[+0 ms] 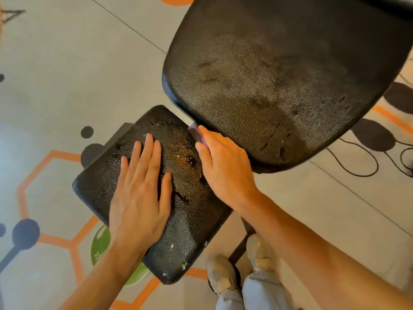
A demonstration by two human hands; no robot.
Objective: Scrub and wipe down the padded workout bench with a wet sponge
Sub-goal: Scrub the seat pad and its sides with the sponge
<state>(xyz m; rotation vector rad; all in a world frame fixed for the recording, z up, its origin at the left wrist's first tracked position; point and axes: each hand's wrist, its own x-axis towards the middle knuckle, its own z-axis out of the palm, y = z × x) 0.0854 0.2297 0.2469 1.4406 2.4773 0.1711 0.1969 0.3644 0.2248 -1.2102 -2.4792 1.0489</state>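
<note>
Head view: looking down at a two-part black padded bench on a patterned floor.
Seat pad [192, 204]: textured black, wet and worn in patches, lower of the two cushions.
Back pad [279, 81]: larger cushion, tilted up at upper right, its surface damp and streaked.
Left hand [139, 198]: flat on the seat pad, fingers straight and together, grip wide, holding nothing.
Right hand [223, 166]: fingers curled round a pinkish sponge [196, 130], pressing it into the gap between the two pads.
Sponge: mostly hidden under the fingers.
Floor: green bucket [100, 245] beneath the seat pad; shoes [221, 274] at bottom.
</note>
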